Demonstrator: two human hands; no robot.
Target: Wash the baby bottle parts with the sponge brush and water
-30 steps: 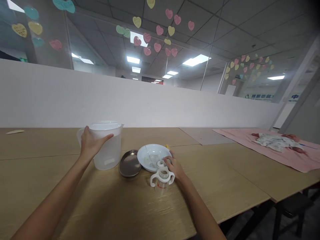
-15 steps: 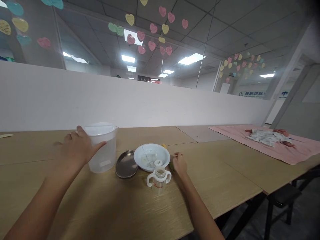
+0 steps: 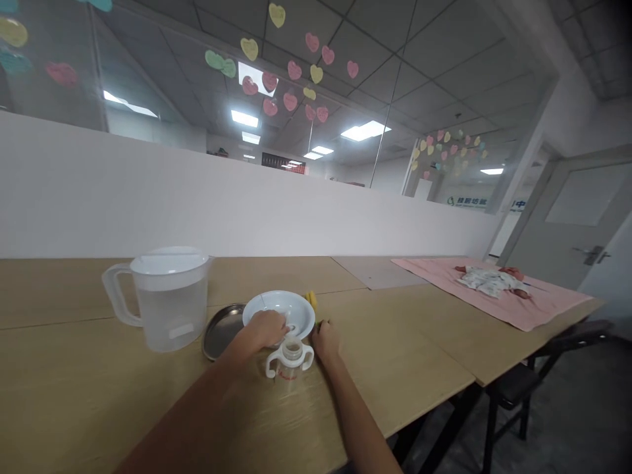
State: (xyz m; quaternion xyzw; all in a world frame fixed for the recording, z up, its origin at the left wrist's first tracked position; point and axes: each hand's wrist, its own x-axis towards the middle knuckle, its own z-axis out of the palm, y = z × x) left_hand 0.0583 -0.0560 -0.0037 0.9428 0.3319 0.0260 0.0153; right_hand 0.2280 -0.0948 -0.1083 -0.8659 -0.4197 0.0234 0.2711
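My left hand reaches over the near left rim of a white bowl, fingers curled down beside a small white ring. What those fingers hold, if anything, is hidden. Closed at the bowl's right side is my right hand; a sliver of green shows by its fingertips, and its grip is hidden. A yellow soft-looking thing sticks out behind the bowl. In front of the bowl, a clear baby bottle with two white handles stands upright and uncapped.
A translucent plastic jug stands at the left, beside an oval metal tray. Farther right, a baby-like figure in patterned clothes lies on a pink cloth. A white wall borders the wooden table, and black stools are below its right edge.
My left hand has left the jug's side and moved right to the bowl. My right hand stays beside the bowl, its fingers more curled. The view has shifted to the right.
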